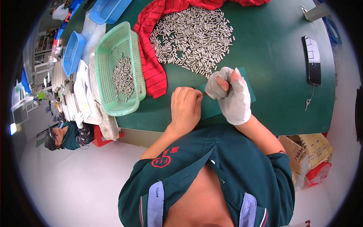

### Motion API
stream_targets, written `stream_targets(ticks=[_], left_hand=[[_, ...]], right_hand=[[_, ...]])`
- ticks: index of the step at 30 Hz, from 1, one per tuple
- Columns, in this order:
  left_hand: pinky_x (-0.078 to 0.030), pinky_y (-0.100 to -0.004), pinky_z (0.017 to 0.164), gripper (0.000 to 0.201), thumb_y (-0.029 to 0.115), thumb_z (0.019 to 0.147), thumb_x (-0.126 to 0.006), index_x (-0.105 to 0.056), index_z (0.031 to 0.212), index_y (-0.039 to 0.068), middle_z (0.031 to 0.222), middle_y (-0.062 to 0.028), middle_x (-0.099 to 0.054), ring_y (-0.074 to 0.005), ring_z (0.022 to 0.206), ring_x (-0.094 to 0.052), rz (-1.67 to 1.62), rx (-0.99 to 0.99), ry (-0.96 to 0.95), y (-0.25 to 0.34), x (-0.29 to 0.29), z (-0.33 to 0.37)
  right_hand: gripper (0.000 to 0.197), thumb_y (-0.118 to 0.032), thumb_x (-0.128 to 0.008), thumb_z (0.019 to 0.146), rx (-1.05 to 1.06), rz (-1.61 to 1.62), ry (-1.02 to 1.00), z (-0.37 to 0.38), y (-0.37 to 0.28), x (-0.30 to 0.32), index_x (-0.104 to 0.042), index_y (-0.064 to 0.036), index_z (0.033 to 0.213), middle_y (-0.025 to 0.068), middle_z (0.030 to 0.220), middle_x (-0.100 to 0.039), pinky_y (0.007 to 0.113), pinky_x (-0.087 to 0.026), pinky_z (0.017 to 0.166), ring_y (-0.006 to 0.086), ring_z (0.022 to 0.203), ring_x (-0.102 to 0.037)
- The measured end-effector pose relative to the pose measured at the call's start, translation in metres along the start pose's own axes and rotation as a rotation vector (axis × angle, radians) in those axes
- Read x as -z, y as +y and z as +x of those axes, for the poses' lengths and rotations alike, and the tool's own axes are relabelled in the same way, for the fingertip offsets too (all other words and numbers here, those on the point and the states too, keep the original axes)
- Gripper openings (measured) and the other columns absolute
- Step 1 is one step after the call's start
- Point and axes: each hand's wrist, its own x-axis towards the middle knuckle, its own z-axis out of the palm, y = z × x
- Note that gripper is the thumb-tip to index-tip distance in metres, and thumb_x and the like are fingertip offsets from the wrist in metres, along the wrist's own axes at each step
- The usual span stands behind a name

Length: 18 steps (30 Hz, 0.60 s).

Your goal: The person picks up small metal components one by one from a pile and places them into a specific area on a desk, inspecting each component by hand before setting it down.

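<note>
My left hand [185, 109] is bare and closed in a pinch, its fingertips almost meeting my right hand. My right hand [232, 94] wears a pale grey glove with bare fingertips showing, and its fingers are curled closed. Something small and dark shows between the two hands, too small to name. Both hands are over a thin green sheet [212, 109] on the dark green table [280, 102]. Beyond them is spread a large heap of short silvery metal pins [194, 38].
A red striped cloth [153, 72] curves around the heap's left side. Left of it stands a light green basket [104, 79] with more metal pieces. Blue bins [74, 53] are farther left. A phone [313, 60] lies at right. Another person [68, 136] is at far left.
</note>
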Motion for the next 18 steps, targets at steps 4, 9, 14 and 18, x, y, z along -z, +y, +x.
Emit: stream_targets(ticks=[4, 9, 14, 18], left_hand=[[-0.043, -0.038, 0.07, 0.013, -0.001, 0.074, -0.068, -0.057, 0.081, 0.003, 0.081, -0.0094, -0.057, -0.0296, 0.077, -0.054, 0.003, 0.001, 0.008, -0.0001, -0.0007, -0.0008], [-0.043, -0.0382, 0.07, 0.013, -0.001, 0.075, -0.068, -0.058, 0.081, 0.003, 0.081, -0.0095, -0.057, -0.0299, 0.078, -0.054, 0.003, -0.003, 0.02, -0.0027, -0.0032, -0.0032], [-0.043, -0.0387, 0.07, 0.013, -0.001, 0.074, -0.067, -0.057, 0.081, 0.003, 0.081, -0.0096, -0.057, -0.0302, 0.078, -0.054, -0.008, 0.016, 0.044, -0.0017, -0.0072, -0.0043], [-0.042, -0.0394, 0.072, 0.014, -0.001, 0.073, -0.068, -0.057, 0.082, 0.004, 0.081, -0.0094, -0.057, -0.0303, 0.079, -0.054, -0.011, 0.026, 0.049, 0.0011, -0.008, -0.0037]], right_hand=[[0.045, -0.042, -0.042, 0.101, -0.003, -0.003, -0.018, 0.0005, 0.0017, 0.0011, -0.037, -0.0085, 0.071, 0.0007, 0.064, -0.034, 0.028, -0.027, 0.056, 0.013, 0.059, -0.031], [0.045, -0.042, -0.042, 0.1, 0.002, -0.027, 0.0, 0.0019, 0.0058, 0.003, -0.036, -0.0087, 0.07, 0.0005, 0.064, -0.035, 0.028, -0.028, 0.054, 0.0124, 0.058, -0.032], [0.044, -0.041, -0.044, 0.099, -0.006, -0.136, 0.062, -0.0003, 0.0061, 0.0007, -0.039, -0.0074, 0.071, 0.001, 0.066, -0.041, 0.027, -0.027, 0.053, 0.0105, 0.058, -0.034], [0.045, -0.042, -0.044, 0.099, 0.012, -0.194, 0.048, -0.0034, 0.0095, -0.0017, -0.041, -0.0065, 0.071, 0.0005, 0.065, -0.041, 0.026, -0.027, 0.053, 0.01, 0.058, -0.033]])
